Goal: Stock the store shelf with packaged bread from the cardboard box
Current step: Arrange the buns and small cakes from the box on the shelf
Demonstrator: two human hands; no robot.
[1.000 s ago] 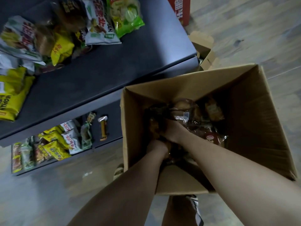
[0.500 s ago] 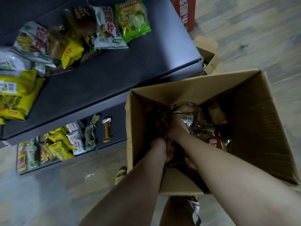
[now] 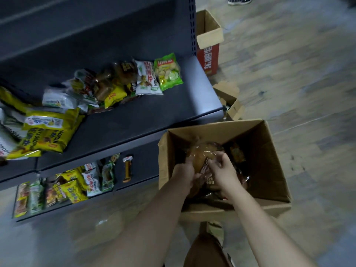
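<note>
Step in hand: lift one clear-wrapped bread bag (image 3: 202, 154) out of the cardboard box (image 3: 269, 151). The bag lies inside the box near its 9 o'clock wall, on top of other packs (image 3: 237, 154), and is not yet clear of the rim.

Grip state: my left hand (image 3: 183, 175) is curled round the bag's 9 o'clock edge, and my right hand (image 3: 224, 174) pinches the film at its 3 o'clock edge. Both are clamped on the same bag.

Procedure, as I judge it:
1. Carry the weight under the loaf, not by the film alone, since thin wrap is likely to stretch or slip.
2. Squeeze lightly, because the bread will probably dent.
3. Raise the bag straight up until it clears the 9 o'clock wall.
4. Swing toward 10 o'clock to the bare stretch of the upper shelf deck (image 3: 146, 116), near the green snack pack (image 3: 169, 71).
5. Set it down label-up
</note>
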